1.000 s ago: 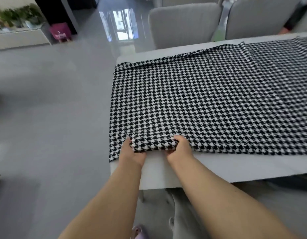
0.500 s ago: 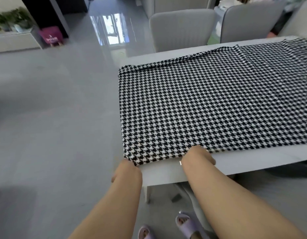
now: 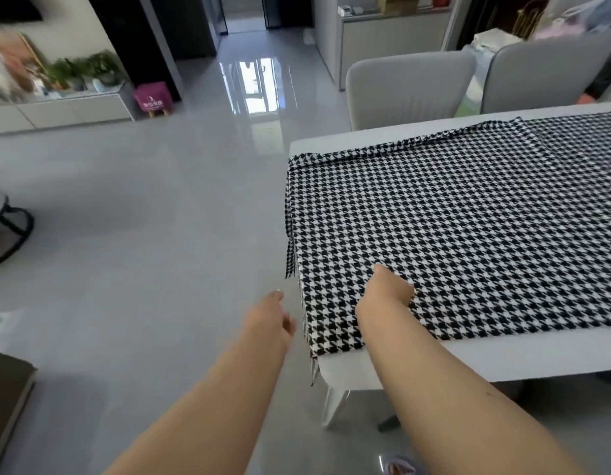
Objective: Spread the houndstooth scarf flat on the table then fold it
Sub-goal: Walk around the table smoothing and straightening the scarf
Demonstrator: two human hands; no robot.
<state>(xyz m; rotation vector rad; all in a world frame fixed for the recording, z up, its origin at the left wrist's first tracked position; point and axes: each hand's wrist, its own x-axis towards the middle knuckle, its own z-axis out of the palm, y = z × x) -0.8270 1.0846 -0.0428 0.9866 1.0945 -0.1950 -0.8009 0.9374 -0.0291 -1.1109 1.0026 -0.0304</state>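
Houndstooth scarf (image 3: 468,234) under right hand (image 3: 388,291) grip (near corner).

Bright, even daylight. Strong window glare on glossy floor (image 3: 252,87), upper centre of frame. Soft shadows under table (image 3: 468,361), lower right. Upper left corner smeared by motion blur, plants (image 3: 84,72) indistinct. Wide-angle bending at edges. Houndstooth scarf (image 3: 468,234) pattern sharp at centre right.

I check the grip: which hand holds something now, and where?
The right hand lies on the houndstooth scarf near its front left corner; a grip cannot be told. The left hand holds nothing.
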